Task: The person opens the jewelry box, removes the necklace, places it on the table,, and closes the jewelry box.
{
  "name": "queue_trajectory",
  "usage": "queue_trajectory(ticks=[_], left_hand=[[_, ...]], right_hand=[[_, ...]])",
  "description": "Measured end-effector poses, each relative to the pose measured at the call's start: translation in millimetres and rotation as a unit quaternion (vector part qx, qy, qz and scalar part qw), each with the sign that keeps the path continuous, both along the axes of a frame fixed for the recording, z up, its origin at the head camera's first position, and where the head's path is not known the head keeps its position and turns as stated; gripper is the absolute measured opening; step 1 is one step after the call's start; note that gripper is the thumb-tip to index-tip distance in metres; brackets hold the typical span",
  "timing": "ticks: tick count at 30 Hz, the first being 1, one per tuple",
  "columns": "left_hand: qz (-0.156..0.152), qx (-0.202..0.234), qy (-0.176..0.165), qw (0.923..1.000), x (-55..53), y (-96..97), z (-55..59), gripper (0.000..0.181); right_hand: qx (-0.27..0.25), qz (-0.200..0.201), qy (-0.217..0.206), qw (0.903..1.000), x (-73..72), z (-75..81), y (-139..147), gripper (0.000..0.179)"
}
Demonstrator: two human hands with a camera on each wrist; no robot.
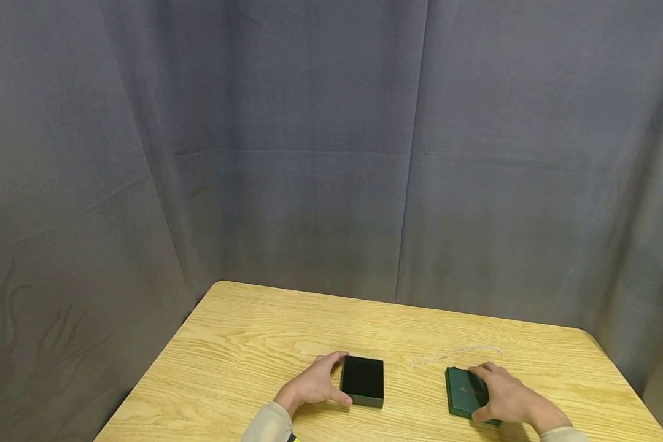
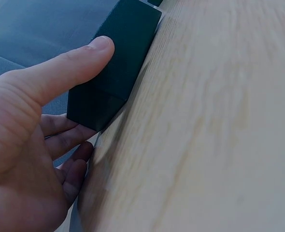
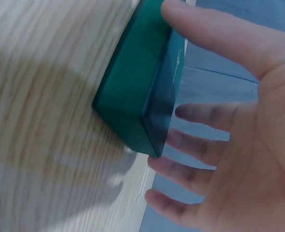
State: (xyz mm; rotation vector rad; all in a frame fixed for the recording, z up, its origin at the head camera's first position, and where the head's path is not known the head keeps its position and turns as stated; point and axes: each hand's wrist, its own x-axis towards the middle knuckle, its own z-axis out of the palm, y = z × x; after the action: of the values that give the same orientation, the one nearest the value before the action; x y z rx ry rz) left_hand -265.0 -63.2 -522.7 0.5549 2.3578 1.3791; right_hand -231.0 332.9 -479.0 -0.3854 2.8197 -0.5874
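Note:
A small square box base (image 1: pixel 367 402), dark green outside and black inside, sits open-side up on the table. My left hand (image 1: pixel 316 382) holds it from the left, thumb against its near side and fingers round the far side, their tips partly hidden in the left wrist view. To the right lies a flat dark green lid (image 1: pixel 460 393), faint lettering on its top. Over its right part spans my right hand (image 1: pixel 505 394); the thumb tip is at the near edge, while the fingers extend, spread and nearly straight, toward the far edge.
A thin pale chain (image 1: pixel 443 357) lies stretched out on the wooden table (image 1: pixel 243 344), behind and between the base and lid. Grey curtains (image 1: pixel 309 184) hang behind the table's far edge and along the left side.

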Motion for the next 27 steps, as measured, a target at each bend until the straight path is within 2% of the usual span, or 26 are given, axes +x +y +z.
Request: queue_trajectory(ticks=[7, 17, 27], left_hand=[[0.003, -0.002, -0.001, 1.0, 0.5, -0.1, 0.6, 0.094], [0.006, 0.003, -0.002, 1.0, 1.5, 0.2, 1.2, 0.093], [0.002, 0.002, -0.002, 1.0, 1.1, -0.9, 1.3, 0.093]], right_hand=[[0.011, -0.023, -0.019, 0.9995, -1.9, -6.3, 7, 0.097], [0.031, -0.025, -0.025, 0.9989, -1.9, -8.2, 10, 0.106], [0.033, -0.02, 0.004, 0.9992, -0.9, -10.5, 12, 0.094]])
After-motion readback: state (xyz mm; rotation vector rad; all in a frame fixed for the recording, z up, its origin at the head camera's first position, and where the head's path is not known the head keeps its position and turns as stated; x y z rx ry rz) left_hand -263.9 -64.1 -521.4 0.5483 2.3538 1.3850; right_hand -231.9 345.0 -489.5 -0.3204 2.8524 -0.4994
